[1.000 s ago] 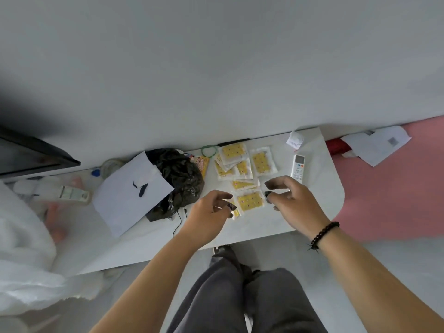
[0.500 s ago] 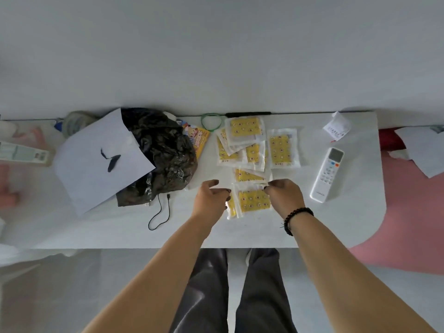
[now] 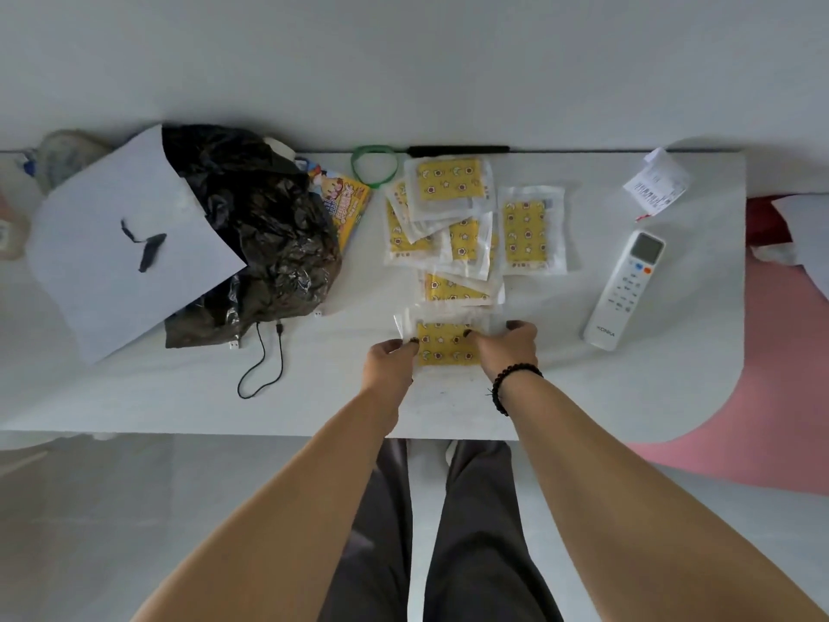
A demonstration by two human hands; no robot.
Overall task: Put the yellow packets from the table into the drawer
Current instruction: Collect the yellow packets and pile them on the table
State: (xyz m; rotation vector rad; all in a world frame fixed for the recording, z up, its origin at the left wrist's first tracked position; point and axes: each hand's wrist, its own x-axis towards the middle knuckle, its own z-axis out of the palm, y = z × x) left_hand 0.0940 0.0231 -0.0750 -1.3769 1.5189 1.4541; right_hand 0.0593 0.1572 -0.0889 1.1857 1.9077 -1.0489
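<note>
Nearest yellow packet (image 3: 444, 347): clear-edged sachet with a yellow patterned panel, lying flat on the white surface (image 3: 538, 397) at centre frame, just below the other packets. Left hand (image 3: 389, 362) pinches its left edge, fingers (image 3: 410, 345) curled onto the plastic. Right hand (image 3: 507, 350) grips its right edge, fingers curled over the yellow panel; a dark bead bracelet (image 3: 511, 383) circles that wrist.

Remaining yellow packets (image 3: 453, 217): a loose, overlapping cluster directly above the held one, toward the surface's far edge. One packet (image 3: 525, 231) lies upright at the cluster's right side, partly apart from the rest; one (image 3: 451, 184) lies crosswise on top at the upper end; one (image 3: 457, 291) sits just above the held packet.

Green band (image 3: 374, 166): ring-shaped, at the cluster's upper left, near the far edge.

Colourful printed packet (image 3: 343, 204): left of the cluster, partly tucked under a crumpled black plastic bag (image 3: 264, 244).

White sheet of paper (image 3: 125, 240): left frame, overlapping the bag, with a small dark mark on it.

Black cable (image 3: 260, 365): loops from beneath the bag toward the near edge.

White remote control (image 3: 626, 289): right of the packets, tilted, well apart from them.

Folded printed receipt (image 3: 657, 184): upper right, near the far edge.

No drawer is in view.
</note>
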